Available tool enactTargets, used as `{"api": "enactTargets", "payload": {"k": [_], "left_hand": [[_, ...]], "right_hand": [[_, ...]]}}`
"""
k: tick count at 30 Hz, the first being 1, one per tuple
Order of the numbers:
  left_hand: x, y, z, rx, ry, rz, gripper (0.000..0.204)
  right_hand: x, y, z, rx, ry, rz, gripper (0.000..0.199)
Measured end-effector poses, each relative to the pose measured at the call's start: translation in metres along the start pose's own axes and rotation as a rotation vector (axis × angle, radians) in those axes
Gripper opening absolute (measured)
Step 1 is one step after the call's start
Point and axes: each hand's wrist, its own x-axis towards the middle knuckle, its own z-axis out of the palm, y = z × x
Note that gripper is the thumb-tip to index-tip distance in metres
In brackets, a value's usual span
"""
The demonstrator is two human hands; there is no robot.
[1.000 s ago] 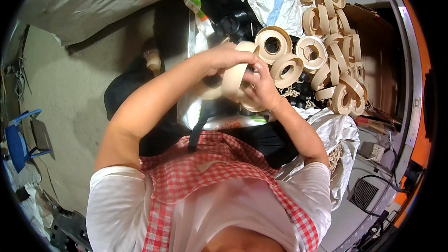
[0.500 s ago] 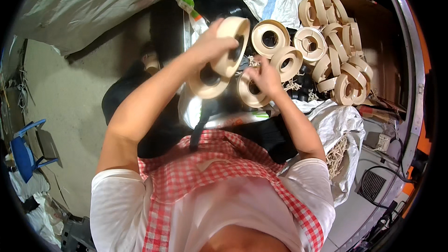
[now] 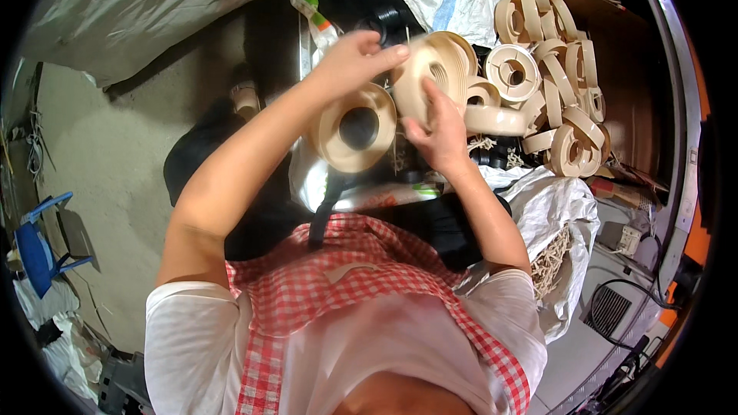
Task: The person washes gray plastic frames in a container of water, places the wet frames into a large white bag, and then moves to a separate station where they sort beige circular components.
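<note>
A cream plastic ring with a stepped inner hole (image 3: pixel 417 100) is in my right hand (image 3: pixel 446 132), its fingers over the ring's face and the thumb by its lower edge. My left hand (image 3: pixel 357 65) is at the ring's upper left, fingers apart, its fingertip close to or touching the rim. Motion blurs both hands a little. Below my left hand lies another cream ring (image 3: pixel 330 138), flat over my lap. Behind the held ring is a further ring (image 3: pixel 460 48), partly covered. One ring stands on edge (image 3: pixel 496 120) just right of my right hand.
Several cream rings (image 3: pixel 573 146) are heaped at the right, against a cardboard box (image 3: pixel 630 92). Black ring-shaped parts (image 3: pixel 388 21) lie beyond my left hand. A white sack (image 3: pixel 580 211) holds small beige pieces (image 3: pixel 552 261). A blue stool (image 3: pixel 38 257) is at far left.
The ring from my left hand has moved right into my right hand, and the left hand has loosened. A ring beside my right hand has shifted right onto its edge.
</note>
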Motion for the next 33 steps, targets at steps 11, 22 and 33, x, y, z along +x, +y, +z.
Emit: {"api": "enactTargets", "payload": {"k": [11, 22, 33], "left_hand": [[0.015, 0.025, -0.009, -0.484, 0.478, 0.213, 0.055], [0.003, 0.036, -0.029, -0.678, 0.560, 0.244, 0.064], [-0.005, 0.042, -0.008, -0.299, 0.026, 0.224, 0.040]], "right_hand": [[0.082, 0.134, 0.101, 0.045, 0.114, 0.311, 0.024], [0.167, 0.100, 0.137, -0.272, -0.105, 0.247, 0.081], [0.101, 0.038, 0.035, 0.709, 0.003, -0.099, 0.085]]}}
